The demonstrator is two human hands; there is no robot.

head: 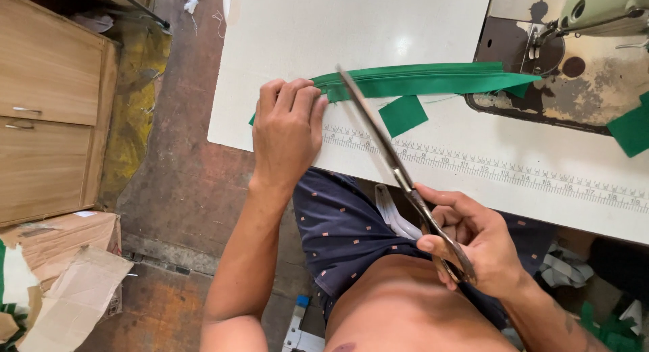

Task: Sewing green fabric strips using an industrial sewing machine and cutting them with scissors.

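Pressing down on the near end of a long folded strip of green cloth [433, 80], the left hand [287, 126] lies with its fingers curled together over the fabric at the front edge of the white table [284, 48]. The right hand [476, 240] grips the handles of a pair of scissors [395, 169], fingers closed through the loops, and the blades reach up to the cloth just beside the left fingers. The strip looks thin, light and limp, likely to slide or pucker unless held flat close to the blades. A small loose green square [402, 114] lies just beside it. A printed ruler strip [541, 176] runs along the table's edge. Torn brown cardboard boxes [64, 271] sit on the floor, lower left.
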